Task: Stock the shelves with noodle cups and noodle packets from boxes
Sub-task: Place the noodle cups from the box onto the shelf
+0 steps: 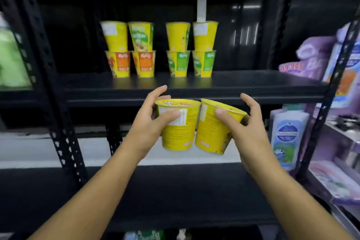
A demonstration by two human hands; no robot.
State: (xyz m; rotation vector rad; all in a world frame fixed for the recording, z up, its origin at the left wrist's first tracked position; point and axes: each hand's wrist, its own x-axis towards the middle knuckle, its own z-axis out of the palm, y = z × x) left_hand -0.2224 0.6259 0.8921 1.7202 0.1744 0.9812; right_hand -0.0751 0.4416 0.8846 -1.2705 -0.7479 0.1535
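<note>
Left hand (150, 121): wraps the upright left cup (177, 134).
Right hand (247, 132): grips the tilted right cup (212, 132); the two rims touch.
Shelf (253, 84): just beyond both grips.

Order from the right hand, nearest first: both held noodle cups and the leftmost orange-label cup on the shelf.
1. The tilted noodle cup, gripped by the right hand itself.
2. The upright noodle cup, in the left hand, beside it.
3. The orange-label cup, back on the shelf, left end.
</note>
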